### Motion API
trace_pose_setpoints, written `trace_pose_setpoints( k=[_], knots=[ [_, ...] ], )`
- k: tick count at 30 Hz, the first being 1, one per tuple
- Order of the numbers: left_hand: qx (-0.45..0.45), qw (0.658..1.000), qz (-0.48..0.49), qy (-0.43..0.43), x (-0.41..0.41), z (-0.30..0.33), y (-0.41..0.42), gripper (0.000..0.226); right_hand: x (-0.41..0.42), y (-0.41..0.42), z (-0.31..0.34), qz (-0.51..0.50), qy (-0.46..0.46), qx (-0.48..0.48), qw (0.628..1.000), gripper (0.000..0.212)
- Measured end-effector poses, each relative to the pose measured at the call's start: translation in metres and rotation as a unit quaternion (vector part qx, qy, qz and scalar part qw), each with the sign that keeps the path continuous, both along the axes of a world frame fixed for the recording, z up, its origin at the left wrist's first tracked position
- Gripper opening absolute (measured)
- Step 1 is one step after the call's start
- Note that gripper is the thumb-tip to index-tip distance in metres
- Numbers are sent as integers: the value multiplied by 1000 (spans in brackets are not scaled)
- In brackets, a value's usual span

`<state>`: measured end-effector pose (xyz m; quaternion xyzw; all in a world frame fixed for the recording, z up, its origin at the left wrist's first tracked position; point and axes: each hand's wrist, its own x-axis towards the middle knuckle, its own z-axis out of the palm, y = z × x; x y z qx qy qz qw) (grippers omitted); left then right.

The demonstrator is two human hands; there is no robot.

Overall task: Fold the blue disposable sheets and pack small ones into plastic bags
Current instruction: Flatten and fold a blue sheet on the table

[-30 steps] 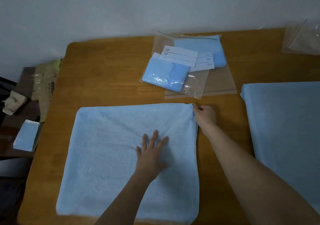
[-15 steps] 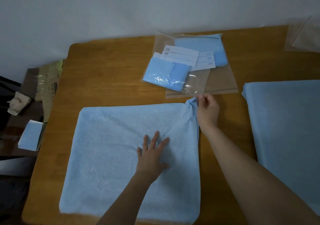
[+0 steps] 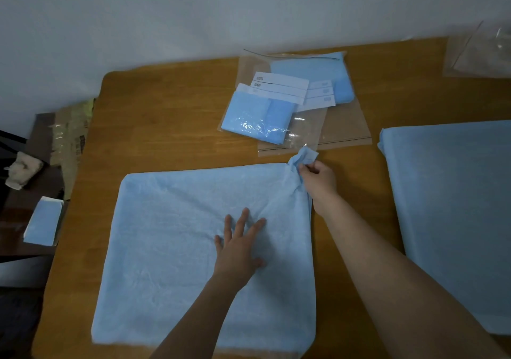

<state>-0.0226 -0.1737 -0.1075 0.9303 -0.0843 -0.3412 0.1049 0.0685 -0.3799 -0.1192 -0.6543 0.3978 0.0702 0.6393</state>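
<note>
A light blue disposable sheet (image 3: 171,248), folded into a large square, lies on the wooden table (image 3: 166,115). My left hand (image 3: 239,250) presses flat on its middle with fingers spread. My right hand (image 3: 318,180) pinches the sheet's far right corner, bunched and lifted a little off the table. Just beyond that corner lie clear plastic bags (image 3: 340,126); one packed bag (image 3: 260,115) holds a small folded blue sheet, and another folded blue sheet (image 3: 318,71) shows in a bag behind it.
A second large blue sheet (image 3: 453,209) covers the table's right side. More clear bags (image 3: 481,54) sit at the far right corner. Left of the table, a low dark surface holds a small blue packet (image 3: 42,221) and a crumpled cloth (image 3: 22,167).
My right hand has gathered the far right corner of the sheet and raised it, so the corner now bunches upward. My left hand stays pressed on the sheet.
</note>
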Motion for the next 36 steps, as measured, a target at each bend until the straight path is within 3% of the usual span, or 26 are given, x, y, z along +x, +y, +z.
trace_pose_setpoints(
  k=[5,13,15,22,25,30,36],
  knots=[
    [-1,1000,10,-2,0,-1,-2,90,-7,-11,4,-60,-34,19,997,17],
    [3,1000,9,-3,0,-4,-3,90,-65,-24,-1,20,47,183,982,36],
    [2,1000,9,-4,0,-2,-4,90,-78,-23,-1,19,39,177,983,38],
    [-6,1000,15,-6,-1,-1,-4,87,-109,-18,-7,-67,33,123,990,2],
    [-6,1000,7,-9,-1,-2,-4,87,-119,-18,-7,-110,19,114,987,8],
    [25,998,-35,-50,-9,-3,3,85,-146,-12,-5,-53,48,152,986,23],
    [36,979,-166,-113,-57,-8,22,60,-175,4,-3,-34,63,131,989,12]
  ],
)
